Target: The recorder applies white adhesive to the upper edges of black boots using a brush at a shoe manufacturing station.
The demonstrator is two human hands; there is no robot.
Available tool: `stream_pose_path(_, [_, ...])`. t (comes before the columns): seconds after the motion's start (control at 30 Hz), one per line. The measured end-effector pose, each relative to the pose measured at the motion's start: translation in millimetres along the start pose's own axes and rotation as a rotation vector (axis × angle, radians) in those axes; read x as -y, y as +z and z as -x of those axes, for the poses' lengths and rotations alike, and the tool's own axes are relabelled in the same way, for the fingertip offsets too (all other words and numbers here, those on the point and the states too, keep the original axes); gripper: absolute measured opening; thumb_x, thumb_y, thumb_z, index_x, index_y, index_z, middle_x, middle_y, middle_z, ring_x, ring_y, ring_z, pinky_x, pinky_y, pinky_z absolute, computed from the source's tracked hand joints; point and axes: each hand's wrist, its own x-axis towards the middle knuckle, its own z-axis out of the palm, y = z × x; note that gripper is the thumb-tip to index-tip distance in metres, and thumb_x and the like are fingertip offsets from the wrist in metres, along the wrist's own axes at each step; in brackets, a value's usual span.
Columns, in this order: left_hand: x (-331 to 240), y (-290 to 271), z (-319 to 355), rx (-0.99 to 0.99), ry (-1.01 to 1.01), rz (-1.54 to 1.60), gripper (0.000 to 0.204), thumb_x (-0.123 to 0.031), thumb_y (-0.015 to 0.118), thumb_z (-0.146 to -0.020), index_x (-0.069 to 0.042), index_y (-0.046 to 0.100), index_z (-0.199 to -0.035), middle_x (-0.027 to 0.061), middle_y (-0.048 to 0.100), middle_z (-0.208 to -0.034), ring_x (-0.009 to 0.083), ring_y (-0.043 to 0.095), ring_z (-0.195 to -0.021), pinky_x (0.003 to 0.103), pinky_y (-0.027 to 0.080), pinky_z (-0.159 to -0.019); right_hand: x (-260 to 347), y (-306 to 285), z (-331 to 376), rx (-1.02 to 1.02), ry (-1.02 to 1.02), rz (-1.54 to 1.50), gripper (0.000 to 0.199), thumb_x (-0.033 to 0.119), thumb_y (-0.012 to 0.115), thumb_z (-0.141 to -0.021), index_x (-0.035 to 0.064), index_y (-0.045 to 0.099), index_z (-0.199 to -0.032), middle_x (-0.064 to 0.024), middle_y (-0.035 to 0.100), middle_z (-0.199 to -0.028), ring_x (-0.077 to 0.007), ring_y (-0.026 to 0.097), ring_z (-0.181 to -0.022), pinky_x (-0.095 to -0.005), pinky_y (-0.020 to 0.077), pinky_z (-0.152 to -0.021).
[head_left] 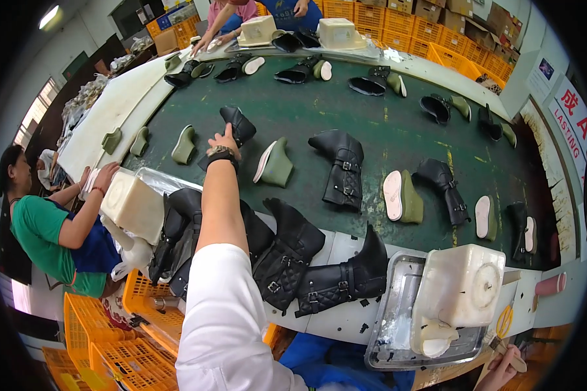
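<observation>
While a broad, flat, dark-green surface (404,133) fills the frame's middle, a black leather boot (242,128), left of upper centre, is gripped by the left hand's (225,142) curled fingers; at lower right, the right hand's (499,371) fingers pinch a pale, round-ended, wooden-looking tool (516,359).

Left arm (225,205) outstretched, left hand (225,141) gripping; right hand (499,371) low.

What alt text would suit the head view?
A person's left hand grips a black boot over a green work surface spread with more black boots and green wedge soles; the right hand holds a wooden-handled tool at lower right. Co-workers are at left and beyond.
</observation>
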Motion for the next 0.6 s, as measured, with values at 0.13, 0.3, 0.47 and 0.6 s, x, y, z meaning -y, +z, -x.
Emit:
stream_pose_path(0.13, [9, -7, -3, 0.421, 0.345, -0.317, 0.044, -0.018, 0.053, -0.080, -0.015, 0.046, -0.124, 0.0166, 0.050, -0.122, 0.0318, 0.047, -0.115, 0.043, 0.038, -0.097, 5, 7, 0, -0.009, 0.083, 0.000, 0.027, 0.018, 0.052, -0.090, -0.0012, 0.057, -0.071, 0.0013, 0.045, -0.058, -0.0061, 0.032, -0.050, -0.0220, 0.0246, -0.047])
stream_pose_path(0.3, [-17, -44, -4, 0.050, 0.554, -0.010, 0.047, -0.018, 0.053, -0.073, -0.004, 0.050, -0.118, 0.0184, 0.050, -0.121, 0.0330, 0.049, -0.112, 0.039, 0.039, -0.095, -59, -35, -7, -0.008, 0.063, -0.113, 0.020, 0.020, 0.051, -0.090, 0.0011, 0.058, -0.085, 0.0010, 0.046, -0.062, -0.0043, 0.034, -0.050, -0.0183, 0.0253, -0.045])
stream_pose_path(0.47, [-24, -190, 133, 0.038, 0.921, 0.381, 0.051, -0.016, 0.061, -0.079, -0.005, 0.044, -0.126, 0.0146, 0.054, -0.117, 0.0217, 0.052, -0.107, 0.031, 0.043, -0.087, -69, -36, -2, -0.026, 0.109, -0.281, 0.018, 0.021, 0.048, -0.091, 0.0037, 0.055, -0.093, 0.0009, 0.047, -0.067, -0.0013, 0.035, -0.050, -0.0141, 0.0239, -0.042])
stream_pose_path(0.6, [4, -203, 325, 0.517, 1.575, 0.326, 0.019, -0.010, 0.057, -0.080, -0.002, 0.061, -0.097, 0.0126, 0.061, -0.088, 0.0251, 0.060, -0.077, 0.033, 0.049, -0.069, -66, -69, 11, -0.010, 0.094, -0.343, 0.017, 0.019, 0.048, -0.092, 0.0036, 0.055, -0.094, 0.0004, 0.047, -0.066, -0.0015, 0.037, -0.052, -0.0138, 0.0253, -0.042])
